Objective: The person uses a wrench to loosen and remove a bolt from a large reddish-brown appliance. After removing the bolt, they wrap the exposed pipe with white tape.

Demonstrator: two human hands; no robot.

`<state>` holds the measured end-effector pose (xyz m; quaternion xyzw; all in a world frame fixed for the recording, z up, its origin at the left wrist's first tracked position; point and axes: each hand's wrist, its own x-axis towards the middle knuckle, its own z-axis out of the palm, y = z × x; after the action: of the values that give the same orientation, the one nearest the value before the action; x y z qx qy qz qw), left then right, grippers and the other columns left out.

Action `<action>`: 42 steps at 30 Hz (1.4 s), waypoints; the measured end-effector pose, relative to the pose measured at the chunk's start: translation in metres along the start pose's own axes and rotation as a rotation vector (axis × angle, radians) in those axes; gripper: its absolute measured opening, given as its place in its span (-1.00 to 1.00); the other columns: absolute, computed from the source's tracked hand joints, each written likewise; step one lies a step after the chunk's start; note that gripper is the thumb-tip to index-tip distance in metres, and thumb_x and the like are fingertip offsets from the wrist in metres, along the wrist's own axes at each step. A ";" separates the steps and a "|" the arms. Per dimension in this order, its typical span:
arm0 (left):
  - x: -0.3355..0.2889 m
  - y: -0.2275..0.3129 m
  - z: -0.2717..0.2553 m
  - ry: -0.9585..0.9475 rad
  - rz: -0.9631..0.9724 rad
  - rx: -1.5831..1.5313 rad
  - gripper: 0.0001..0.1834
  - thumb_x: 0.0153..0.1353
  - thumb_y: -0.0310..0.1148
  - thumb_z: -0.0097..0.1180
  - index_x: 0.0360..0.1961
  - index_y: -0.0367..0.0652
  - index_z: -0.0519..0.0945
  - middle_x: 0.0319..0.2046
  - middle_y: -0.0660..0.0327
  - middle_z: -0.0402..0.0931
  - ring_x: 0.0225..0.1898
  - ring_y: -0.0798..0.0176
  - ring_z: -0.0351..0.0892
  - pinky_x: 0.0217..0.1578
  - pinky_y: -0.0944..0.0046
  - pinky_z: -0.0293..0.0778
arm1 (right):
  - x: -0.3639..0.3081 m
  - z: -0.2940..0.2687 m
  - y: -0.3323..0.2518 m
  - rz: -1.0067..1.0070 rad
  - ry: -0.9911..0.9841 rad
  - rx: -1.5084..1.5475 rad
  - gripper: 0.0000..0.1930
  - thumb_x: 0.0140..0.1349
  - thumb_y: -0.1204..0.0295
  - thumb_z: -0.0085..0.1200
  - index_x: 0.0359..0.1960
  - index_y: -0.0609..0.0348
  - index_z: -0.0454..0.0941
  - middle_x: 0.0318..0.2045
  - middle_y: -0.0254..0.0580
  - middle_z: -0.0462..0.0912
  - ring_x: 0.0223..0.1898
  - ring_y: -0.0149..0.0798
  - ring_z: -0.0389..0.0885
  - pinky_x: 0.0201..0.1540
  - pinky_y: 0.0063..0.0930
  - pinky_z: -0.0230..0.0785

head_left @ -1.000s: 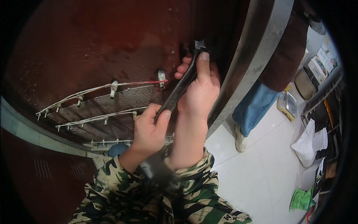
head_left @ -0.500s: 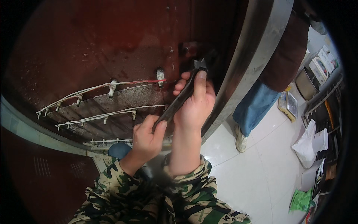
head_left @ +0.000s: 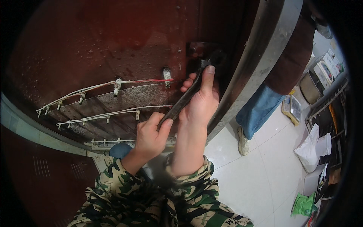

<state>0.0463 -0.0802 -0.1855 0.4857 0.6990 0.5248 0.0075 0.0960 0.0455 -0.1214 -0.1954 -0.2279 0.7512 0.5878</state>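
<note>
Around frame centre, the left hand (head_left: pixel 149 136) and right hand (head_left: pixel 199 104) (the higher one) both grasp a slanting bar (head_left: pixel 183 103).

Glossy white tiled floor (head_left: pixel 245 185): lower right of frame. Dark shelving rack (head_left: pixel 327 101): right edge. Dark-red slotted panel (head_left: pixel 56 189): lower left.

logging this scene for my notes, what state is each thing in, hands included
left hand, closed around the tool's lower end
right hand, closed around the tool, thumb near its upper end
tool, slanted, upper end to the right
wires, strung along the pegs
panel, speckled and stained
sleeves, bunched back
white bag, creased
green bag, crumpled
</note>
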 end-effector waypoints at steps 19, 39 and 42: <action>-0.001 -0.004 0.001 0.065 0.025 0.014 -0.85 0.30 -0.40 0.23 -0.29 -0.28 0.58 -0.64 0.01 0.52 -0.63 -0.02 0.59 -0.56 0.15 0.43 | 0.004 -0.003 0.008 -0.065 -0.031 0.053 -0.68 0.43 0.19 0.16 -0.20 0.27 0.55 -0.41 -0.14 0.66 -0.47 -0.36 0.59 -0.38 -0.53 0.47; 0.029 0.113 -0.085 0.160 0.298 0.535 -0.82 0.17 -0.33 0.37 -0.43 -0.17 0.62 -0.70 0.12 0.51 -0.70 0.07 0.55 -0.64 0.18 0.39 | -0.043 0.007 -0.027 0.024 -0.378 -0.354 -0.53 0.56 0.05 -0.14 -0.44 0.14 0.46 -0.68 -0.38 0.47 -0.71 -0.55 0.34 -0.63 -0.67 0.23; 0.056 0.137 -0.101 0.170 0.471 0.608 -0.85 0.16 -0.50 0.37 -0.34 -0.35 0.63 -0.64 0.14 0.56 -0.62 0.33 0.58 -0.59 0.36 0.39 | -0.044 0.012 -0.039 0.053 -0.483 -0.316 -0.54 0.56 0.08 -0.14 -0.46 0.11 0.47 -0.69 -0.31 0.49 -0.72 -0.50 0.28 -0.64 -0.62 0.15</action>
<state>0.0563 -0.1185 -0.0107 0.5677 0.6902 0.3194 -0.3151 0.1308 0.0090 -0.0884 -0.1059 -0.4701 0.7464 0.4590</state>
